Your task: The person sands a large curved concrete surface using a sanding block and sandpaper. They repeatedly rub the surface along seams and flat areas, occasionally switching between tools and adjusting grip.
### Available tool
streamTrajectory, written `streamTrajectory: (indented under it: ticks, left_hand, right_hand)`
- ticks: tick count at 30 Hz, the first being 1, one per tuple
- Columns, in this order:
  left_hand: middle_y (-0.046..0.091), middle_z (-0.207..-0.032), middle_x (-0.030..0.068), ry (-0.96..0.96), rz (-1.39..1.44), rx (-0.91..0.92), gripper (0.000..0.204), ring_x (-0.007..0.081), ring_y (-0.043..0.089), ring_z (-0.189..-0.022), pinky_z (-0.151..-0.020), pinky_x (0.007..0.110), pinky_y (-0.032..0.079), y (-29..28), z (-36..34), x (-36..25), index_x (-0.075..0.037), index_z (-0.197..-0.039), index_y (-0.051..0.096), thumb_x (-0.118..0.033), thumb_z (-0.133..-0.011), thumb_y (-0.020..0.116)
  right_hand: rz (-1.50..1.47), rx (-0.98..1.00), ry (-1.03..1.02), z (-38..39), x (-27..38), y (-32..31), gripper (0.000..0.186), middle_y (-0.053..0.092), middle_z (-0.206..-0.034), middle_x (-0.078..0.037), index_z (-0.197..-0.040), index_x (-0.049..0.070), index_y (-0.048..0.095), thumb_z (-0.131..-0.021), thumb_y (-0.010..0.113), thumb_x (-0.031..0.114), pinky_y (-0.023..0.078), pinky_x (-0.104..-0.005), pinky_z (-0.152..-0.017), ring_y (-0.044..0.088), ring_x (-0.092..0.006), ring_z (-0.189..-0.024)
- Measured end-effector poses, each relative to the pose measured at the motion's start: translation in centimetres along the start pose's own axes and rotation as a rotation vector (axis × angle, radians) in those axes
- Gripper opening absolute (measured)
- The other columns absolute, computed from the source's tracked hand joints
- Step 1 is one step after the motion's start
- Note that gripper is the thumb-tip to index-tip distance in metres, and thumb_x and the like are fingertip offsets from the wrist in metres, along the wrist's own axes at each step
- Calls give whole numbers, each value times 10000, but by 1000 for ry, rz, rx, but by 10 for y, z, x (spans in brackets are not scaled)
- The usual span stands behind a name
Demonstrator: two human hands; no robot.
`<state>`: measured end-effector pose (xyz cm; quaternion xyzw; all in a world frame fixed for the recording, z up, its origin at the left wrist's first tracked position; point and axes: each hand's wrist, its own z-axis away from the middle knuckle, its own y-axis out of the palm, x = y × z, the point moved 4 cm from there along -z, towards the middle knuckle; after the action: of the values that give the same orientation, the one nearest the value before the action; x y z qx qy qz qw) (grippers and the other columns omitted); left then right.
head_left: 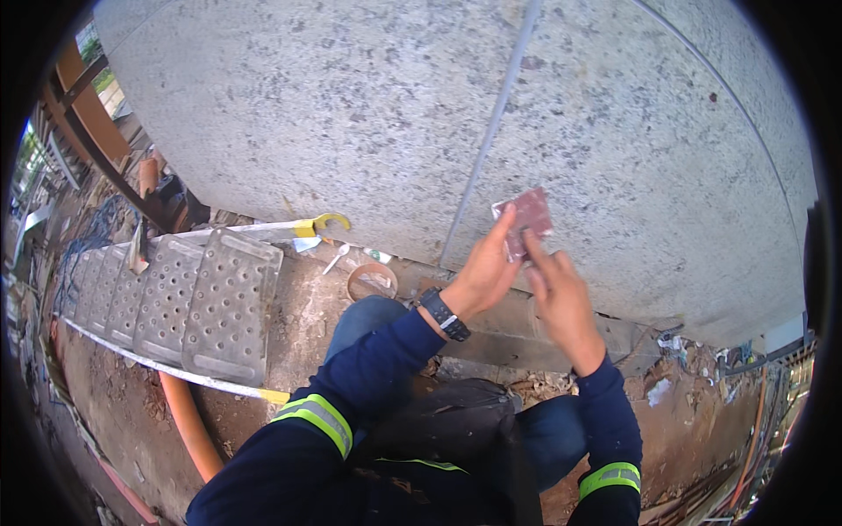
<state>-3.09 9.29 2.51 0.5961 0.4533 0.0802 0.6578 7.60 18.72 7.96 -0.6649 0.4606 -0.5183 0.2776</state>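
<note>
A small reddish-brown square (pixel 531 213) with whitish dusty edges, which looks like folded sandpaper, is in my left hand (pixel 483 271). The left thumb lies along its near-left edge, and the other fingers are partly hidden behind it. My right hand (pixel 563 302) is just to the right, its index fingertip touching the lower face of the square. The other right fingers are loosely bent, with nothing seen in them. Both hands are in front of a speckled grey wall panel (pixel 368 114), where a pale straight joint (pixel 496 114) runs down just left of the square.
To the left lies a perforated metal scaffold plank (pixel 230 302) with a yellow hook (pixel 329 224) at its far end. A round bowl (pixel 372 280) and a white plastic spoon (pixel 336 258) rest near the wall's foot. An orange pipe (pixel 189 425) and debris (pixel 693 373) lie on the ground.
</note>
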Motion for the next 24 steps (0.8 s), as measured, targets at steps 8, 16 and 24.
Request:
streamTrajectory:
  ticks: [8,16,24]
  left_hand:
    - [619,-1470,17,-29,-13,15,505,155,561,-1361,-1207,404,396,-1,0,-1,-117,-1524,531,-460,-1165,443]
    - [607,-1472,9,-47,-54,-32,505,143,570,-1333,-1200,398,401,6,4,-2,-118,-1518,536,-466,-1162,450]
    - [616,-1443,40,-37,-36,-40,515,155,572,-1318,-1198,379,404,2,1,10,-91,-1514,527,-459,-1158,471]
  right_hand:
    - [65,-4,-3,-2,5,0,569,541,-951,-172,-1583,231,553,-1029,661,162,527,-468,-773,632,-378,-832]
    - [92,-63,-6,-5,-33,1,595,548,-941,-176,-1608,199,517,-1031,637,116,514,-464,-786,610,-384,-842]
    - [28,-39,59,-4,-37,5,593,546,-952,-185,-1611,229,515,-1039,615,107,514,-462,-808,609,-394,-864]
